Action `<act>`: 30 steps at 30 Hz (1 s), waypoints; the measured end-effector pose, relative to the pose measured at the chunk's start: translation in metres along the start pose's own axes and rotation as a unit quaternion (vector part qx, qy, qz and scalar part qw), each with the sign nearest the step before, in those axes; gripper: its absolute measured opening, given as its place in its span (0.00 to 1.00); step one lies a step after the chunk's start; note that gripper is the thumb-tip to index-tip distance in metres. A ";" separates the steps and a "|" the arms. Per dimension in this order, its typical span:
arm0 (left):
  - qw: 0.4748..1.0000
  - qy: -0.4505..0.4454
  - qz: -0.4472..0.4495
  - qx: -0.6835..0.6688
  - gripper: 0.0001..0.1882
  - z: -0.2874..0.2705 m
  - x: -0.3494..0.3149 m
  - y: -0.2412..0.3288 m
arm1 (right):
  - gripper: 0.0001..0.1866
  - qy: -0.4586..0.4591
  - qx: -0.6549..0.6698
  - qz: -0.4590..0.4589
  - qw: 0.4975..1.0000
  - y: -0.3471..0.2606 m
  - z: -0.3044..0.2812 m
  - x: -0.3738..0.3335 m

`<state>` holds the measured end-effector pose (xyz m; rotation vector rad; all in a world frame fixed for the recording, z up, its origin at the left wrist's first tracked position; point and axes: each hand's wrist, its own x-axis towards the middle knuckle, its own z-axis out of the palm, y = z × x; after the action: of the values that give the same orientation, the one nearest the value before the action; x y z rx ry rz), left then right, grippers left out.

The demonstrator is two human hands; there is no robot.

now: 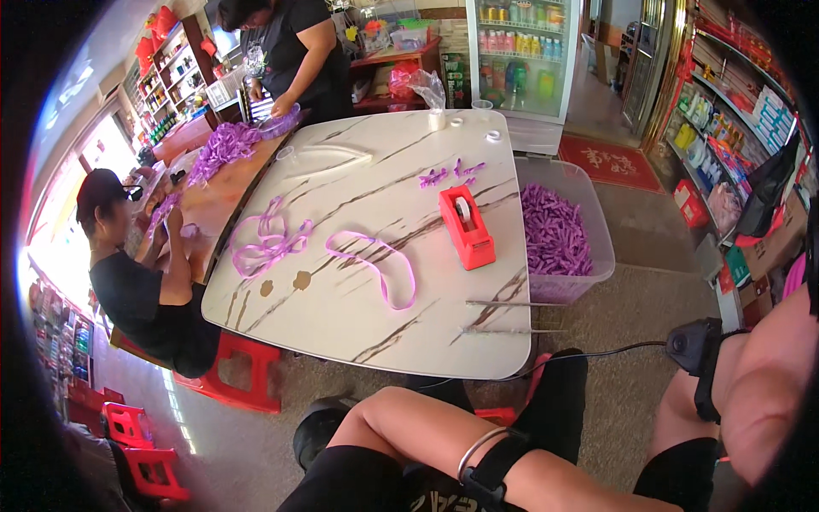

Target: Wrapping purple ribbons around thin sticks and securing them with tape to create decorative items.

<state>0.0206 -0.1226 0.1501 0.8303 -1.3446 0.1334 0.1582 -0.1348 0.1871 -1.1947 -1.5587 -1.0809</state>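
My left forearm crosses the lower edge toward the right, with a metal bangle and a black strap on it. Beyond the strap, only skin of my left hand [580,485] shows; its fingers are cut off. At the right edge my right hand [763,410] is large, close and blurred, with its fingers not readable. A black device [694,344] with a cable is strapped to that arm. Both hands are away from the marble-patterned table [341,337]. On it lie a purple ribbon loop [401,271], a tangled purple ribbon [266,247] and a red tape dispenser [480,243].
Two thin metal rods [503,330] lie at the near right edge. Beside the table stands a clear bin [601,226] of purple pieces. Two people work at a wooden table [217,192] on the left, with a purple heap [223,147]. Red stools [247,375] stand nearby.
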 end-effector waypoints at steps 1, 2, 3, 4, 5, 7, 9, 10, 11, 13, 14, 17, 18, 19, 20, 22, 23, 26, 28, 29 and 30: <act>1.000 0.003 0.002 -0.002 0.14 -0.003 -0.004 -0.003 | 0.28 -0.004 -0.002 0.003 1.000 -0.002 0.004 0.002; 1.000 0.000 -0.001 0.024 0.14 -0.007 -0.009 -0.006 | 0.28 -0.007 -0.002 0.006 1.000 0.001 0.002 0.000; 0.999 0.000 -0.005 0.048 0.14 -0.008 -0.015 -0.009 | 0.28 -0.012 0.000 0.011 1.000 0.004 -0.001 -0.004; 0.997 0.000 -0.009 0.074 0.14 -0.010 -0.022 -0.012 | 0.28 -0.017 0.002 0.016 1.000 0.014 -0.009 -0.009; 0.995 0.000 -0.006 0.103 0.15 -0.005 -0.029 -0.009 | 0.28 -0.025 0.006 0.014 1.000 0.061 -0.082 -0.063; 0.990 0.005 -0.018 0.142 0.16 -0.010 -0.041 -0.025 | 0.28 -0.038 0.006 0.034 0.999 0.047 -0.043 -0.032; 0.982 0.068 -0.098 0.144 0.13 -0.017 -0.063 0.007 | 0.28 -0.039 -0.006 0.029 0.999 0.040 -0.047 -0.035; 0.962 0.139 -0.182 0.151 0.10 -0.018 -0.077 0.030 | 0.28 -0.038 -0.004 0.026 0.999 0.028 -0.038 -0.027; 0.920 0.168 -0.257 0.244 0.10 -0.021 -0.092 0.050 | 0.28 -0.035 0.007 0.023 0.999 0.011 -0.016 -0.012; 0.801 0.191 -0.334 0.459 0.12 -0.040 -0.142 0.082 | 0.28 -0.037 0.004 0.016 0.999 0.013 -0.018 -0.014; 0.697 0.270 -0.423 0.512 0.13 -0.053 -0.162 0.102 | 0.28 -0.042 -0.007 0.015 0.999 0.013 -0.016 -0.012; 0.357 0.356 -0.483 0.716 0.10 -0.086 -0.241 0.171 | 0.23 -0.234 0.103 0.139 0.957 0.010 -0.022 -0.031; 0.266 0.355 -0.512 0.736 0.11 -0.094 -0.254 0.192 | 0.22 -0.285 0.167 0.178 0.927 0.008 -0.019 -0.037; 0.218 0.358 -0.513 0.749 0.11 -0.094 -0.284 0.215 | 0.19 -0.311 0.203 0.196 0.908 0.006 -0.009 -0.048; 0.174 0.357 -0.512 0.762 0.11 -0.094 -0.311 0.232 | 0.17 -0.335 0.233 0.214 0.887 0.003 -0.002 -0.057; 0.157 0.334 -0.527 0.765 0.11 -0.101 -0.345 0.246 | 0.19 -0.362 0.242 0.206 0.877 -0.001 -0.003 -0.072; 0.142 0.312 -0.546 0.764 0.11 -0.107 -0.344 0.245 | 0.16 -0.348 0.248 0.225 0.876 -0.002 -0.004 -0.082; 0.094 0.269 -0.642 0.712 0.11 -0.113 -0.342 0.236 | 0.13 -0.344 0.248 0.302 0.854 -0.002 -0.013 -0.095; 0.075 0.292 -0.629 0.717 0.09 -0.110 -0.350 0.236 | 0.12 -0.336 0.241 0.309 0.856 0.000 -0.017 -0.102; 0.056 0.315 -0.614 0.721 0.08 -0.109 -0.349 0.232 | 0.12 -0.338 0.233 0.329 0.851 0.002 -0.020 -0.105; 0.058 0.314 -0.615 0.721 0.08 -0.107 -0.347 0.229 | 0.12 -0.340 0.225 0.347 0.844 0.003 -0.023 -0.108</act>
<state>-0.1075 0.2320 -0.0548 2.7682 1.4402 0.3901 0.1814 -0.1802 0.0889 -1.6901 -1.5277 0.2224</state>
